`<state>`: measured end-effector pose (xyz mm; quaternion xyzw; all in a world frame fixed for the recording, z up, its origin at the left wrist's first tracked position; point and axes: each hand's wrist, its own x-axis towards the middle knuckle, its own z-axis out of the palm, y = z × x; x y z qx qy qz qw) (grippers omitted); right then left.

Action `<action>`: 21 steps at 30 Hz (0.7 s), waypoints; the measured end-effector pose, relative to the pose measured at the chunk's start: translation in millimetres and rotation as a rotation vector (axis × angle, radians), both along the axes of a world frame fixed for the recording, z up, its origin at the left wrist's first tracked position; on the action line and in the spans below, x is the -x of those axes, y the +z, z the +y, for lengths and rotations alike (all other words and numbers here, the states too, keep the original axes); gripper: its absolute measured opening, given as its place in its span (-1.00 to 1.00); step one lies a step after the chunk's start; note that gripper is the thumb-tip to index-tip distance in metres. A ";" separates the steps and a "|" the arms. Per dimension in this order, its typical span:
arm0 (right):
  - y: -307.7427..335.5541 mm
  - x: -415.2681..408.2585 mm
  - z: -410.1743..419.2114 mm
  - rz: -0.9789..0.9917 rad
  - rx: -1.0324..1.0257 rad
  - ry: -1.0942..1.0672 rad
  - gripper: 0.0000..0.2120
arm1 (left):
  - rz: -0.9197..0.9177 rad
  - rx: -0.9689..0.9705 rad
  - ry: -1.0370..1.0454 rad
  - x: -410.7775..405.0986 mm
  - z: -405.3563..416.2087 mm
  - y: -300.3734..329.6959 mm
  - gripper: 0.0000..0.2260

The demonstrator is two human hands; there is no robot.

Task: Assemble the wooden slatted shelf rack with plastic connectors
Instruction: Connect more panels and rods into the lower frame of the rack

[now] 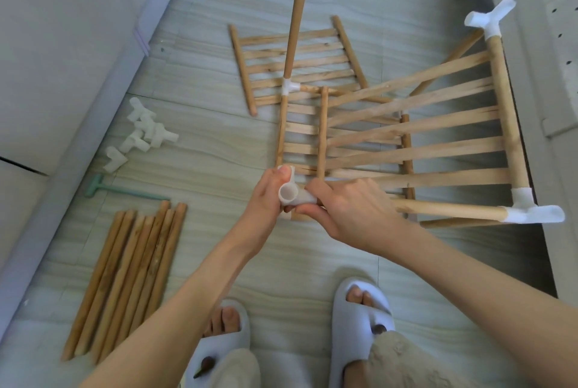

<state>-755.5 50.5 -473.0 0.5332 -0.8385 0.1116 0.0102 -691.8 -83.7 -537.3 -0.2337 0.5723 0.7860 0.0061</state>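
A white plastic connector point(289, 194) sits at the near corner of a tilted slatted shelf panel point(422, 134). My left hand point(266, 203) grips the connector from the left, thumb on top. My right hand point(347, 212) grips the wooden rod point(447, 210) where it enters the connector. That rod ends at the right in another white connector point(531, 212); a third connector point(488, 19) caps the far corner. Beneath lies a second slatted panel point(300, 134) with a T-connector point(289, 87) and an upright dowel point(295, 30). A third panel point(297, 65) lies flat behind.
Loose white connectors point(147, 131) lie on the floor at left, beside a green mallet-like tool point(122, 192). A bundle of several wooden dowels point(131, 275) lies at lower left. A white wall edge runs along the left, white furniture point(550, 74) on the right. My slippered feet point(359, 318) stand below.
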 end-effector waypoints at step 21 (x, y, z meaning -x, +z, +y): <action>-19.9 65.9 -8.4 -0.901 -0.360 -0.441 -0.58 | -0.007 0.079 -0.056 -22.4 -6.0 14.6 -0.68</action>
